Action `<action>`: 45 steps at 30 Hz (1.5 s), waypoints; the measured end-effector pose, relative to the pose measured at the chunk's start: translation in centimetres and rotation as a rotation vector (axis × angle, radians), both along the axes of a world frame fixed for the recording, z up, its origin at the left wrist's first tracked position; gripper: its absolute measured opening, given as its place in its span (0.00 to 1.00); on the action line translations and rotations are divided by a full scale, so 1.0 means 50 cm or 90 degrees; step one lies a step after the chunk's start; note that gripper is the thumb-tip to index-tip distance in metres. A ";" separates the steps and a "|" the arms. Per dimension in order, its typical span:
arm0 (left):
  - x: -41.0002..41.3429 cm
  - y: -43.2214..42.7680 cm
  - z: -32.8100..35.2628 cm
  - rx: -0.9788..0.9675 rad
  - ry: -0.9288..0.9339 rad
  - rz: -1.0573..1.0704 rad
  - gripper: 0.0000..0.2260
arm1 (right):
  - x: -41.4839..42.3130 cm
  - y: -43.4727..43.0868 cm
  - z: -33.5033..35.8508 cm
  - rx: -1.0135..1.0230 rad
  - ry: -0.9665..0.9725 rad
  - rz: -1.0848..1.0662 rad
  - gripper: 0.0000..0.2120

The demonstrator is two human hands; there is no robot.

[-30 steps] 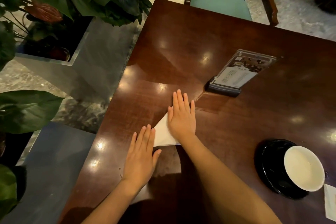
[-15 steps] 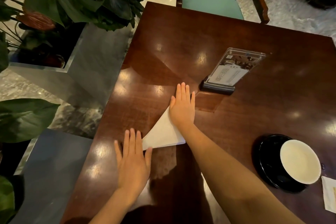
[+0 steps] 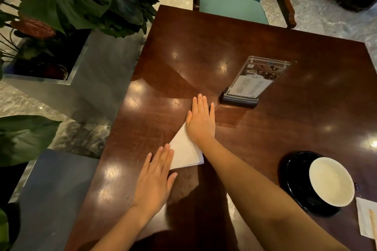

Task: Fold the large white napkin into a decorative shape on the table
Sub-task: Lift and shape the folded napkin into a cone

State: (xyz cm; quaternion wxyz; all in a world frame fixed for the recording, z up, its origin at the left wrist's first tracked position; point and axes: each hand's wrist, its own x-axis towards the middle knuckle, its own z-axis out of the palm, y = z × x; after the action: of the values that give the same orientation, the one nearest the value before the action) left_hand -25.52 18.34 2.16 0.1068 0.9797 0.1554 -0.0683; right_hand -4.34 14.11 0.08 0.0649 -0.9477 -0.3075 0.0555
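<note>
The white napkin (image 3: 184, 152) lies folded into a flat triangle on the dark wooden counter (image 3: 265, 132), well left of the white bowl (image 3: 331, 183). The right hand (image 3: 202, 120) presses its far point, fingers flat; the left hand (image 3: 156, 179), also flat and gripping nothing, covers its near-left corner.

Café: menu stand (image 3: 254, 81) on table (image 3: 285, 128), coffee cup (image 3: 331, 181).

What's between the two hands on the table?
Head view: the folded white napkin spans the gap. The right hand lies flat on its far end; the left hand covers its near-left corner.
</note>
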 end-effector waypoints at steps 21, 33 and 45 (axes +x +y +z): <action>0.020 0.000 0.043 -0.004 0.005 0.014 0.34 | -0.062 -0.200 0.093 -0.026 0.040 0.554 0.22; 0.001 -0.025 0.087 -0.456 -0.266 0.209 0.06 | -0.088 -0.141 0.175 0.403 0.306 0.184 0.10; -0.026 -0.062 0.082 -0.729 -0.073 0.338 0.09 | -0.127 -0.140 0.121 0.175 0.231 0.121 0.17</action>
State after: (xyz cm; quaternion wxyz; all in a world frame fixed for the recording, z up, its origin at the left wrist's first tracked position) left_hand -26.80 15.24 6.25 0.6355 0.6975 0.3258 -0.0595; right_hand -10.68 7.11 6.14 0.2419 -0.8712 -0.3835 0.1882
